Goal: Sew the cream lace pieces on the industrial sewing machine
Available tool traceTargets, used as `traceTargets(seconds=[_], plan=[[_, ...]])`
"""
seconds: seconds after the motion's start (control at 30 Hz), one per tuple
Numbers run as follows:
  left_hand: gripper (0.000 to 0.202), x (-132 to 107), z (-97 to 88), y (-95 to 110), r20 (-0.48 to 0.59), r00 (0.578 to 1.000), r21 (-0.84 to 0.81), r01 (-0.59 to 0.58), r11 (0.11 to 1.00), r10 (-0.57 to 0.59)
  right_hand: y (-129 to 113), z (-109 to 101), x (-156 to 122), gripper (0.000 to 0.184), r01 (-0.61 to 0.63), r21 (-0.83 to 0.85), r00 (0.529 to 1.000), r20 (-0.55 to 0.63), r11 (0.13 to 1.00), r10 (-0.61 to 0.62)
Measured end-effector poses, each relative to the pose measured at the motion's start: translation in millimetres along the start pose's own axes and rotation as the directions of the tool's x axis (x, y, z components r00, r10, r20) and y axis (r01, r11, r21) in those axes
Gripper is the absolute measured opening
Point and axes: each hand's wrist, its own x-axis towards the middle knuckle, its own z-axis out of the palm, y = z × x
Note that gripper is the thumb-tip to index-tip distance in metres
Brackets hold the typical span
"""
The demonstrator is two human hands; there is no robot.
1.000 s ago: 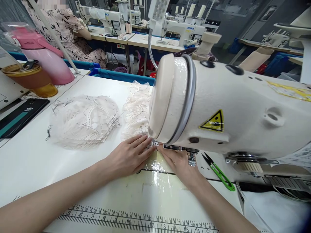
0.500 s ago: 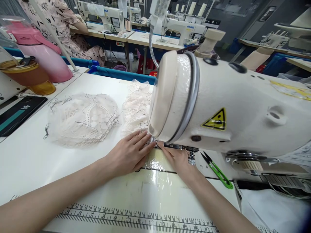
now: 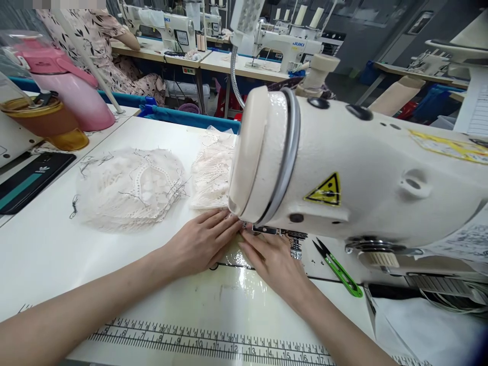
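Observation:
My left hand (image 3: 200, 241) lies palm down with its fingers stretched out, at the front edge of a cream lace piece (image 3: 211, 173). My right hand (image 3: 276, 256) comes in from the other side, close to the left fingertips. Its thumb and forefinger are apart, and some of its fingers are partly hidden under the head of the white sewing machine (image 3: 267, 157). The needle area is mostly covered, so I cannot see whether the right fingertips touch the lace. A rounded stack of lace pieces (image 3: 129, 198) with loose dark threads lies to the left.
Green-handled thread snips (image 3: 339, 269) lie right of my right hand. A printed ruler (image 3: 213, 348) runs along the front table edge. At far left are a phone (image 3: 34, 180), an amber cup (image 3: 46, 122) and a pink bottle (image 3: 72, 91). A person (image 3: 102, 51) sits beyond.
My right hand has moved left, nearer my left hand, and shows more from under the machine head. The lace's front edge now shows above my left fingers. The view has shifted slightly.

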Motion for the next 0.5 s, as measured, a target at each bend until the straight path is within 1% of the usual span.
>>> traceTargets(seconds=[0.23,0.5], plan=[[0.036,0.1,-0.9,-0.5,0.018,1.000,0.019,0.014,1.000,-0.014,2.1,-4.8,1.0,0.028,-0.010,0.058,0.999,-0.039,0.998,0.012],[0.038,0.8,-1.0,-0.1,0.027,0.999,0.000,0.042,0.999,-0.042,-0.5,-3.4,0.5,0.029,-0.021,-0.014,1.000,-0.014,1.000,0.021]])
